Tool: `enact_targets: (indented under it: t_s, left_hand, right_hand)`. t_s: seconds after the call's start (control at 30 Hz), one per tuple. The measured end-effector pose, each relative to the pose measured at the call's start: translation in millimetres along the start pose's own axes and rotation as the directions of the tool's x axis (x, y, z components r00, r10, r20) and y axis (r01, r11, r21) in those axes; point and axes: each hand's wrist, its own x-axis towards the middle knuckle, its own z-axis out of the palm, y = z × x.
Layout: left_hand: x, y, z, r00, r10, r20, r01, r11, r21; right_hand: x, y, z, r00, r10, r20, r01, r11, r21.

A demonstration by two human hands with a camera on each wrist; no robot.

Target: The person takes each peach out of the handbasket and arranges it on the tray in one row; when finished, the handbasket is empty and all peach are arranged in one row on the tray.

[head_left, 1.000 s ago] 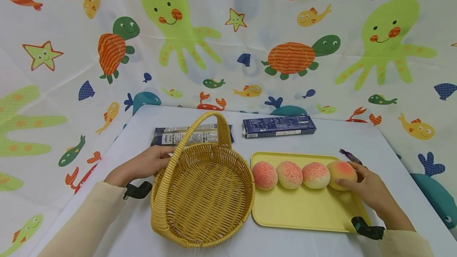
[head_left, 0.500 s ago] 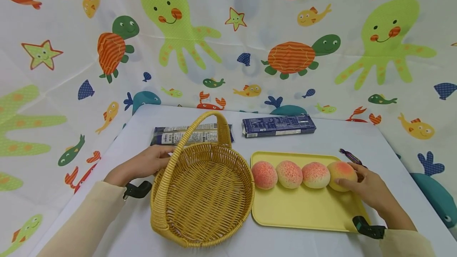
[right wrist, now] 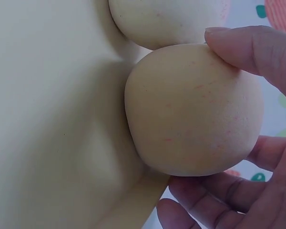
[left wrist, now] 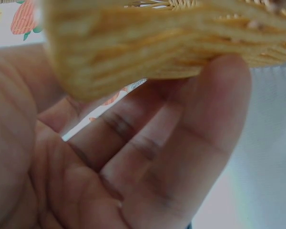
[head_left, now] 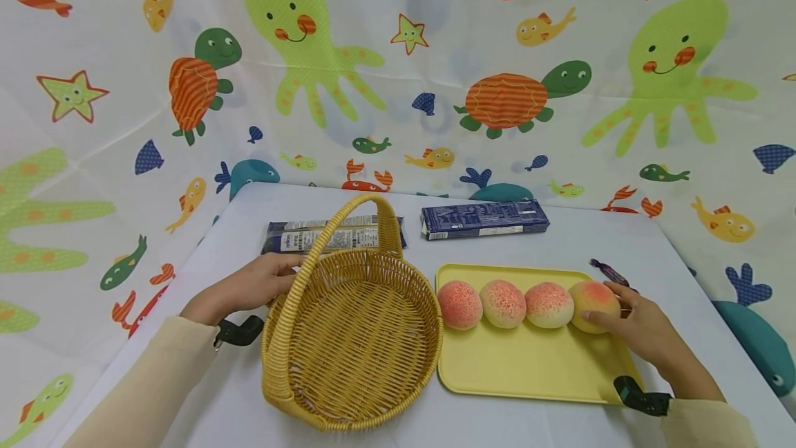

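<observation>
In the head view an empty wicker basket with a tall arched handle stands at the middle-left of the table. My left hand grips its left side by the base of the handle, and the left wrist view shows curled fingers against the woven wall. To the basket's right lies a yellow tray with several peaches in a row along its back half. My right hand holds the rightmost peach between thumb and fingers. That peach still sits against the tray and touches its neighbour.
Behind the basket lies a dark blue packet with a printed label. A flat blue box is at the table's back. One small purple wrapped item lies behind my right hand. A printed sea-animal cloth rises around the table.
</observation>
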Motion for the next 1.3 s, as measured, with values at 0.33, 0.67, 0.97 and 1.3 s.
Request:
enact_targets:
  t_s: [0.33,0.67,0.97,1.3]
  left_hand:
    - [-0.9,0.3,-0.5,1.0,0.0,0.002,0.0,1.0,-0.001]
    - [-2.1,2.9,-2.9,0.999,0.037,-0.003,-0.037,0.998,0.045]
    - [-7.2,10.3,-5.9,0.967,0.11,-0.231,-0.031,0.947,0.32]
    - [-3.7,11.9,-14.7,0.941,0.096,-0.324,0.087,0.858,0.507]
  right_hand:
    - [-1.6,-0.4,0.7,1.0,0.012,0.006,-0.012,1.0,0.007]
    - [-3.2,1.8,-0.5,0.999,0.028,0.026,-0.027,0.999,-0.047]
    - [-8.1,1.4,-7.0,1.0,0.01,-0.008,-0.01,0.992,-0.129]
    - [-5.6,11.9,-14.0,0.992,-0.106,-0.067,0.086,0.965,-0.247]
